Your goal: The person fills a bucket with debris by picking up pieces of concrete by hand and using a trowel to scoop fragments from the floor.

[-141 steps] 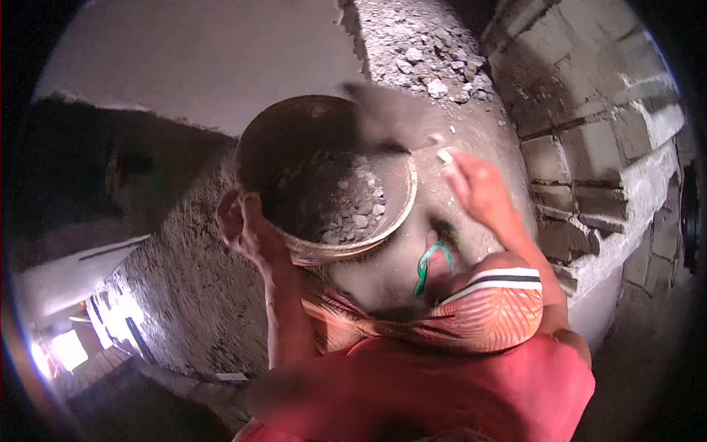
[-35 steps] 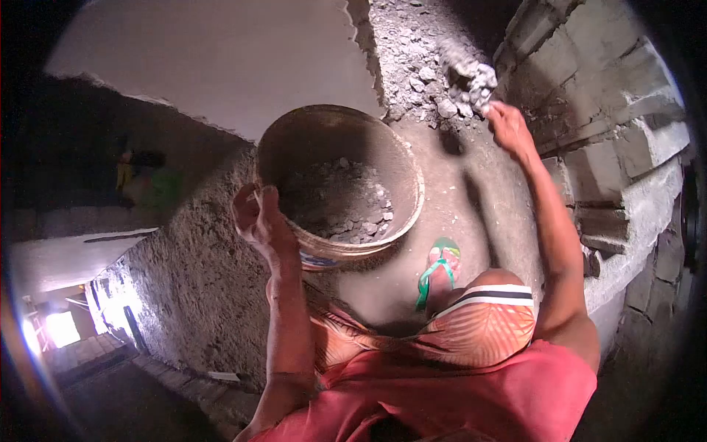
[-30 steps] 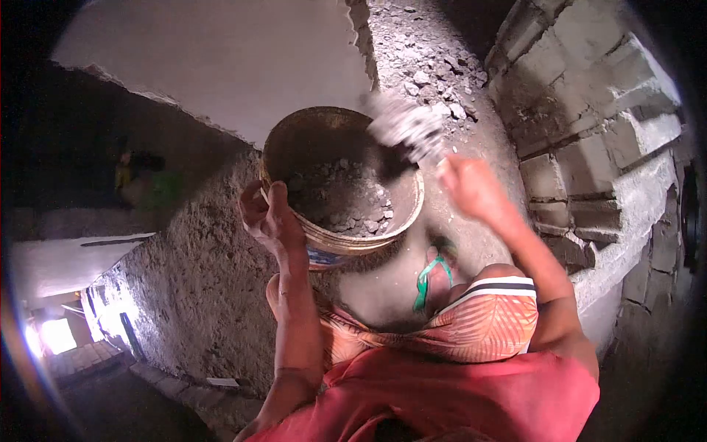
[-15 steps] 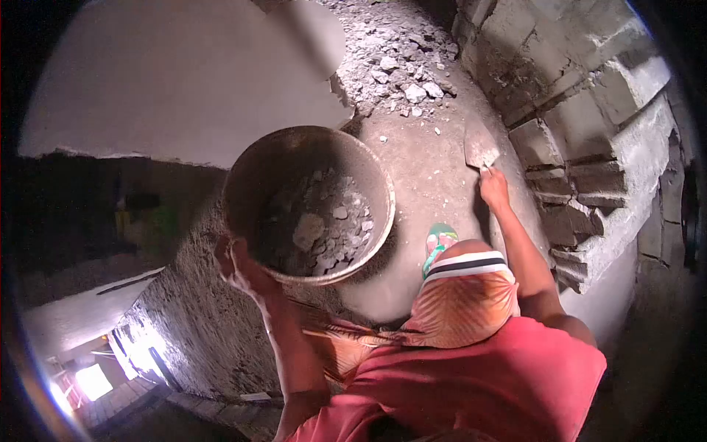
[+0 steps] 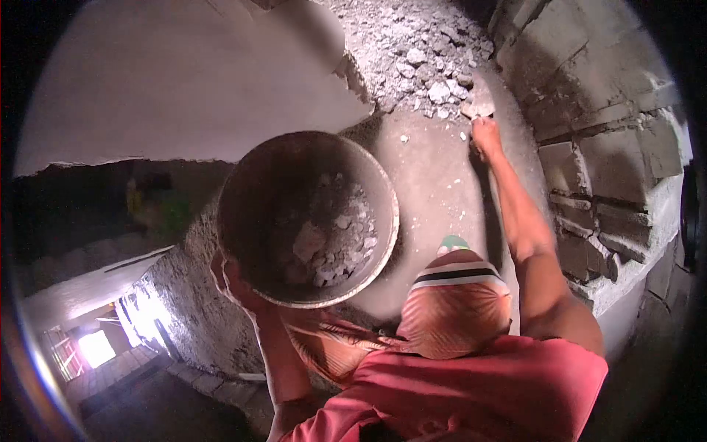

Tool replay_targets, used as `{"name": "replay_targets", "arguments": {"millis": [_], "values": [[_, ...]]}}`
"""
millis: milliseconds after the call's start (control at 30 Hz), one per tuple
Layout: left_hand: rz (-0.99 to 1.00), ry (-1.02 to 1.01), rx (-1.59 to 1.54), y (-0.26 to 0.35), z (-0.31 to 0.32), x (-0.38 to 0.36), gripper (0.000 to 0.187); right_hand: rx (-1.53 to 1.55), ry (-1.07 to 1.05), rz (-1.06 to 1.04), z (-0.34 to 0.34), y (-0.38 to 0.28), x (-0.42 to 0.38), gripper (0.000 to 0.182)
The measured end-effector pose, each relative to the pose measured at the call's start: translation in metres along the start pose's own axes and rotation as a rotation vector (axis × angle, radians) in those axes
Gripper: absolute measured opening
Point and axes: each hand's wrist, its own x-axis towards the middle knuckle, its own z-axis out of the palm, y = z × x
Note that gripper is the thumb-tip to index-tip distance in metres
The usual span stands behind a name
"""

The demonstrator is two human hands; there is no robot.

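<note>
A round bucket [image 5: 254, 188] tilts toward me at the middle left, with grey rubble and one larger stone [image 5: 308, 241] inside. My left hand [image 5: 239, 283] grips its lower left side near the rim; some of the fingers are hidden behind it. Reaching far forward, my right hand [image 5: 486, 138] is closed around the handle of a trowel [image 5: 482, 99]. The trowel's blade is at the right edge of a rubble heap [image 5: 423, 66], beside several pale chunks.
A rough block wall [image 5: 600, 177] runs along the right. On the left a pale smooth wall [image 5: 177, 81] has a broken edge. Small chips lie scattered on the dusty floor [image 5: 431, 184]. My knee and a green sandal [image 5: 455, 241] are below. Bright light enters at the lower left.
My right hand has moved forward with the trowel, from the bare floor to the edge of the rubble heap. My left hand stays on the bucket, which appears slightly lower in view.
</note>
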Motion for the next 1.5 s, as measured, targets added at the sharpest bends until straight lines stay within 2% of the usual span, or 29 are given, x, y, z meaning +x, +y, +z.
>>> {"name": "replay_targets", "arguments": {"millis": [33, 67, 100, 133, 233, 267, 333, 400, 433, 467, 533, 567, 633, 733, 767, 800, 867, 900, 933, 1000, 1033, 1133, 1167, 1200, 1267, 1367, 1500], "values": [[0.263, -0.039, 0.233, -0.008, -0.003, 0.003, 0.033, 0.008, -0.009, 0.003, -0.011, -0.011, -0.004, 0.037], [0.27, -0.037, 0.244, 0.005, 0.001, 0.006, 0.033, 0.026, -0.111, 0.055, -0.029, -0.024, -0.012, 0.038], [0.038, -0.053, 0.043, 0.03, 0.008, 0.008, 0.028, 0.042, -0.215, 0.113, -0.036, -0.029, -0.021, 0.039], [-0.197, -0.062, -0.167, 0.043, 0.015, 0.009, 0.027, 0.045, -0.216, 0.115, -0.03, -0.024, -0.021, 0.039], [-0.274, -0.077, -0.303, 0.039, 0.017, 0.011, 0.028, 0.038, 0.023, 0.022, -0.001, 0.0, -0.002, 0.035], [-0.275, -0.07, -0.299, 0.031, 0.013, 0.013, 0.028, 0.04, 0.018, 0.018, 0.005, 0.006, 0.022, 0.035], [-0.308, -0.083, -0.296, 0.016, 0.008, 0.015, 0.031, 0.128, -0.098, 0.03, 0.008, 0.014, 0.061, 0.031], [-0.327, -0.085, -0.394, 0.054, 0.032, 0.014, 0.031, 0.471, -0.487, 0.349, -0.029, -0.024, 0.082, 0.03], [-0.346, -0.083, -0.478, 0.069, 0.039, 0.013, 0.032, 0.446, -0.512, 0.325, -0.036, -0.043, 0.083, 0.031], [-0.341, -0.077, -0.48, 0.063, 0.038, 0.012, 0.032, 0.287, -0.513, 0.328, -0.038, -0.058, 0.089, 0.03], [-0.125, -0.038, -0.078, 0.044, 0.029, 0.017, 0.031, 0.38, -0.499, 0.34, -0.034, -0.064, 0.089, 0.03], [-0.121, -0.026, -0.088, 0.045, 0.029, 0.017, 0.031, 0.391, -0.466, 0.285, -0.033, -0.064, 0.091, 0.032], [-0.308, -0.068, -0.347, 0.052, 0.033, 0.016, 0.034, 0.42, -0.404, 0.171, -0.025, -0.063, 0.098, 0.033], [-0.3, -0.098, -0.448, 0.045, 0.027, 0.014, 0.033, 0.349, -0.473, 0.197, -0.001, -0.079, 0.134, 0.038], [-0.29, -0.085, -0.436, 0.043, 0.025, 0.014, 0.033, 0.171, -0.534, 0.228, 0.006, -0.092, 0.148, 0.043], [-0.279, -0.083, -0.401, 0.042, 0.025, 0.015, 0.032, 0.182, -0.54, 0.217, 0.013, -0.096, 0.147, 0.043], [-0.248, -0.067, -0.377, 0.04, 0.03, 0.019, 0.032, 0.182, -0.508, 0.009, 0.024, -0.102, 0.149, 0.039], [-0.261, -0.083, -0.394, 0.04, 0.029, 0.02, 0.031, 0.512, -0.444, 0.163, 0.026, -0.102, 0.139, 0.033], [-0.277, -0.097, -0.411, 0.043, 0.027, 0.02, 0.031, 0.557, -0.43, 0.091, 0.027, -0.096, 0.136, 0.026], [-0.311, -0.053, -0.467, 0.056, 0.033, 0.015, 0.032, 0.597, -0.375, 0.046, 0.036, -0.087, 0.137, 0.026], [-0.351, -0.029, -0.521, 0.061, 0.033, 0.015, 0.032, 0.658, -0.416, 0.037, 0.042, -0.077, 0.139, 0.023], [-0.279, -0.079, -0.449, 0.051, 0.026, 0.016, 0.033, 0.52, -0.307, 0.049, 0.047, -0.076, 0.136, 0.022], [-0.292, -0.069, -0.443, 0.049, 0.023, 0.013, 0.033, 0.572, -0.456, 0.202, 0.038, -0.072, 0.134, 0.026], [-0.283, -0.035, -0.393, 0.054, 0.025, 0.011, 0.032, 0.636, -0.526, 0.233, 0.035, -0.069, 0.132, 0.028], [-0.29, 0.003, -0.348, 0.05, 0.027, 0.013, 0.032, 0.626, -0.565, 0.269, 0.026, -0.066, 0.131, 0.028], [-0.437, 0.015, -0.463, 0.036, 0.024, 0.014, 0.032, 0.593, -0.546, 0.293, 0.008, -0.068, 0.12, 0.019], [-0.364, 0.018, -0.39, 0.044, 0.028, 0.013, 0.034, 0.557, -0.577, 0.271, -0.013, -0.066, 0.11, 0.016]]}}
